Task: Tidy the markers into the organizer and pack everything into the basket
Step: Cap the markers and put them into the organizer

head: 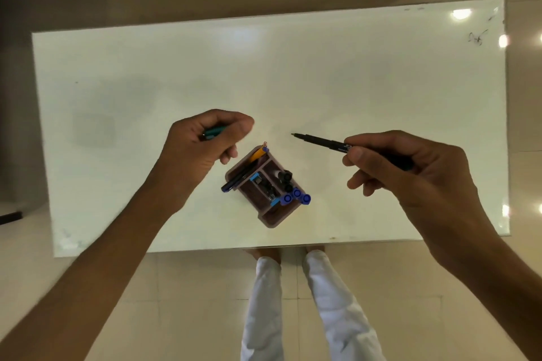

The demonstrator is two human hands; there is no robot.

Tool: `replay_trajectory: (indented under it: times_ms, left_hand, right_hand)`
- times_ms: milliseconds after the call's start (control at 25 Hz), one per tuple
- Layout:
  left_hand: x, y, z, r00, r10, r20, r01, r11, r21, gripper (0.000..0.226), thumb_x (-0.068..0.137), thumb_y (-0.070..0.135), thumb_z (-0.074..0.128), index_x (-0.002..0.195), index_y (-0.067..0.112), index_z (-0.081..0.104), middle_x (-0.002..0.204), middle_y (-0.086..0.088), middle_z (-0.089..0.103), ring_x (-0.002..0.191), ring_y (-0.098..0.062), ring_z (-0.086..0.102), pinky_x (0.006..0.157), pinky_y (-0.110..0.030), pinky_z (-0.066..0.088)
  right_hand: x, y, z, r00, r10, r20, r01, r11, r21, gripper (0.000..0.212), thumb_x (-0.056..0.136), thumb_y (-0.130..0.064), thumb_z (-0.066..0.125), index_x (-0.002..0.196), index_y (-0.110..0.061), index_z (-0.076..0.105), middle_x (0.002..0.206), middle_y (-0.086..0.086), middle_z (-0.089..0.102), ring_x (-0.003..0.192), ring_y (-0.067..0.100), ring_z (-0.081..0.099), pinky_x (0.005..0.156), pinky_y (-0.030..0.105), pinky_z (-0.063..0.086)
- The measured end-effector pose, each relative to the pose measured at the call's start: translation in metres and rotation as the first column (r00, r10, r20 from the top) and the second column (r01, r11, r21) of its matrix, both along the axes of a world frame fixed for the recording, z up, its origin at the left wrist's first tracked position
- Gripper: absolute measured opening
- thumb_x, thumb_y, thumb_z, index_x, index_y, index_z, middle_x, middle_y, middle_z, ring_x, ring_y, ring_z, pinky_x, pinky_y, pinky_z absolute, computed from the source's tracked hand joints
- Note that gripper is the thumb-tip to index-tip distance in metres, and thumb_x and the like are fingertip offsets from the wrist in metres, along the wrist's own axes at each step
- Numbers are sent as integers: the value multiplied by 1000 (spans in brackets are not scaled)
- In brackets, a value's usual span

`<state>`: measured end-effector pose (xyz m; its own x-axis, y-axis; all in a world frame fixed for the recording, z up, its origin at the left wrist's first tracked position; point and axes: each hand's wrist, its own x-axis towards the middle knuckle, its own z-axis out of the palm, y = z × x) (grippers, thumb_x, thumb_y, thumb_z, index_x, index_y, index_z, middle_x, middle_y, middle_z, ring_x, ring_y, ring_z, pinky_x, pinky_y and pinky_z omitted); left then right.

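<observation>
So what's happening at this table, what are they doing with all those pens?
A person stands over a white table, tidying pens. The right hand holds an uncapped thin black pen, tip pointing left. The left hand grips a small teal piece, perhaps its cap. Between them sits a brown plastic compartment organizer, already holding blue-capped markers, black markers and a yellow pencil. No basket is visible.
</observation>
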<state>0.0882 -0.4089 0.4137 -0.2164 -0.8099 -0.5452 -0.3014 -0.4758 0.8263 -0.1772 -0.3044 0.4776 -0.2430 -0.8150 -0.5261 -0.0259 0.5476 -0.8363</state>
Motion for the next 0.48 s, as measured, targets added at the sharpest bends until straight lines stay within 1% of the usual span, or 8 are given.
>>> replay_trajectory:
  times_ms: [40,160,200,240,320,360,400,480]
  left_hand:
    - [-2,5,7,1000,-23,-11,23,1000,3,15,92,18,75,103,9,80,74,-2,69,60,-15,55,55,-21,47]
    - [-3,13,20,996,-87,-33,89,995,38,9,88,22,78,94,17,83,74,-25,64,55,-22,50,48,-22,43]
    - [-1,15,21,994,-97,-45,99,994,51,8,88,24,79,93,20,82,73,-27,61,54,-22,48,47,-21,42]
    - [0,17,23,994,-99,-56,102,993,55,7,87,25,78,92,20,81,68,-22,60,53,-19,48,47,-20,41]
    - [3,21,26,996,-71,-61,73,997,29,7,89,20,78,93,15,79,61,2,62,51,-12,46,49,-17,40]
    - [5,23,26,997,-46,-56,46,999,12,7,90,19,78,93,13,77,61,10,62,51,-11,46,49,-16,40]
    - [8,25,27,999,-19,-51,19,1000,3,7,90,18,77,93,12,77,61,11,62,52,-11,47,50,-16,41]
    - [13,30,27,998,12,-59,-12,1000,4,8,92,20,75,93,12,74,63,7,60,53,-13,48,51,-16,42]
  right_hand:
    - [4,-2,0,1000,13,-11,-13,1000,-8,11,91,-17,76,100,-17,82,87,7,80,72,29,76,67,34,61]
    - [20,-7,0,997,68,-22,-68,998,-17,11,91,-15,77,100,-17,82,84,4,80,68,24,76,65,28,60]
    - [25,-9,-1,997,81,-21,-81,997,-18,10,91,-14,77,100,-17,82,84,4,80,68,23,75,64,28,60]
    - [29,-10,-1,996,90,-18,-90,996,-19,10,92,-14,77,100,-17,82,84,3,80,68,23,75,64,28,60]
    - [35,-12,-2,994,105,-20,-105,994,-25,10,92,-14,77,100,-17,82,84,4,80,68,24,75,64,28,60]
    - [38,-14,-2,994,111,-24,-111,993,-30,10,92,-14,77,100,-16,82,84,4,80,68,24,75,64,28,60]
    - [40,-15,-2,992,121,-27,-122,992,-32,10,92,-14,76,100,-16,82,83,4,80,67,24,75,64,28,60]
    - [44,-16,-3,987,157,-36,-158,987,-26,10,92,-16,76,99,-17,82,82,5,80,68,25,75,65,30,60]
